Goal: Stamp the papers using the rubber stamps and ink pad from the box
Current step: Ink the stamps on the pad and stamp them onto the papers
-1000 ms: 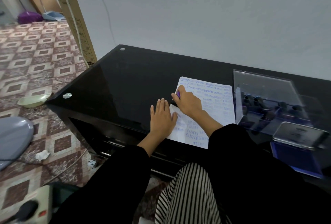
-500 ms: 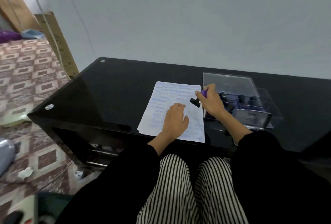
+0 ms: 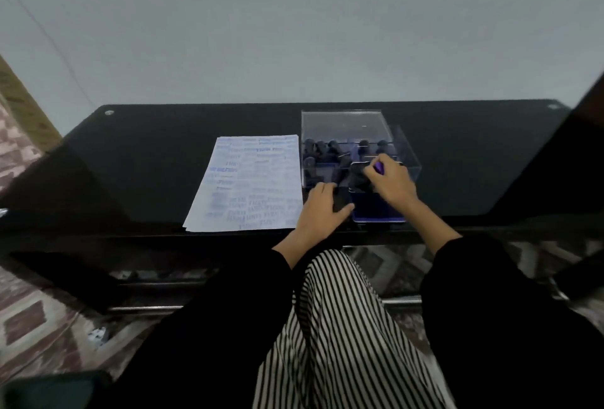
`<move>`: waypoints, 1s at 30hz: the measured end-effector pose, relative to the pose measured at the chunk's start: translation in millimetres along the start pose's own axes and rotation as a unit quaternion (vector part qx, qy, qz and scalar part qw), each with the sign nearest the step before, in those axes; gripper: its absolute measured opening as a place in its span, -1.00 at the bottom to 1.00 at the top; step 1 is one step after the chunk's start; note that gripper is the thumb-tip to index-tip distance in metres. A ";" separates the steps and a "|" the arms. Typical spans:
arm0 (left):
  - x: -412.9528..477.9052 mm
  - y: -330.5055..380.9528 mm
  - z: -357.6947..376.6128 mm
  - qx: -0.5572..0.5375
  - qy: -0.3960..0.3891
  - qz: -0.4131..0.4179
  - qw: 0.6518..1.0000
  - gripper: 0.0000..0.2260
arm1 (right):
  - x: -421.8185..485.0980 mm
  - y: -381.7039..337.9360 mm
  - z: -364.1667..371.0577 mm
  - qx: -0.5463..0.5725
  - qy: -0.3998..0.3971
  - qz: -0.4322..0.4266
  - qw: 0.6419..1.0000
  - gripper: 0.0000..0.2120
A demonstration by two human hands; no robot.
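A stack of white papers (image 3: 251,183) covered in blue stamp marks lies on the black glass table (image 3: 147,163). To its right stands a clear plastic box (image 3: 343,127) holding several dark rubber stamps (image 3: 322,150). A blue ink pad (image 3: 376,211) lies open in front of the box. My right hand (image 3: 390,181) grips a purple-handled stamp (image 3: 378,167) and holds it down over the ink pad. My left hand (image 3: 322,209) rests by the ink pad's left edge, fingers curled against it; whether it grips the pad is unclear.
A pale wall rises right behind the table. The table's near edge runs just below the papers and ink pad. Patterned tile floor shows on the left and under the table. My striped trousers and black sleeves fill the foreground.
My right hand carried the stamp from the papers rightward to the ink pad. My left hand left the papers and moved to the pad's left edge. The head camera swung right.
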State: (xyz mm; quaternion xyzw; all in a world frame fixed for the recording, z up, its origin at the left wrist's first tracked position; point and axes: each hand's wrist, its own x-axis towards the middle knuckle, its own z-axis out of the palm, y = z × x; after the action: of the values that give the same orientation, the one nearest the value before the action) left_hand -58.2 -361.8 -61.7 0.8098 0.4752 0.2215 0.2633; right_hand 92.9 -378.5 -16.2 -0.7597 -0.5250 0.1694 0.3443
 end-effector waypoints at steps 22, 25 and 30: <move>8.2 19.9 49.6 0.087 0.013 -0.029 0.996 -0.07 | -29.2 26.8 6.0 -0.203 0.105 -0.016 0.974 -0.71; 7.4 19.3 50.1 0.094 0.019 -0.022 0.995 -0.10 | -27.8 27.8 9.5 -0.200 0.120 -0.011 0.972 -0.74; 5.7 19.4 51.6 0.104 0.022 -0.019 0.994 -0.11 | -30.8 32.9 12.0 -0.198 0.140 -0.030 0.970 -0.76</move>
State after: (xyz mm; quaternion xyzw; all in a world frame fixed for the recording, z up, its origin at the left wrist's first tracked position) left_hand -11.5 -375.8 -88.1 0.8183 0.5170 0.1836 0.1717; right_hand 95.8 -409.5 -50.9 -0.8127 -0.5174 -0.0567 0.2619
